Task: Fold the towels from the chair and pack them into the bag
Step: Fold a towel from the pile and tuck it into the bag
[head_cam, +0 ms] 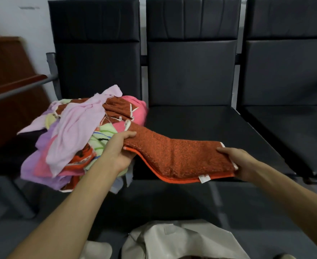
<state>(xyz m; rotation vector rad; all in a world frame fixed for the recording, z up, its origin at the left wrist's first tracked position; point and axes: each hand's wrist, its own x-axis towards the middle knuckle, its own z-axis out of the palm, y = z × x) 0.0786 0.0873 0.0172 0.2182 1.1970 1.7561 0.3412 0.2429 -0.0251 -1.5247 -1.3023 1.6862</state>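
An orange-brown towel [178, 156], folded double with a white tag at its near edge, stretches over the front of the middle black seat [200, 120]. My left hand [121, 148] grips its left end, thumb on top. My right hand [236, 161] grips its right end. A heap of loose towels [73, 135] in pink, lilac, green and rust lies on the left seat, touching the held towel's left end. A pale beige bag [180, 240] sits on the floor right below me, its mouth facing up.
Three joined black padded chairs stand in a row against a white wall; the right seat [294, 128] is bare. A brown wooden panel [10, 75] leans at the far left behind a grey metal armrest [23, 88]. The floor is grey.
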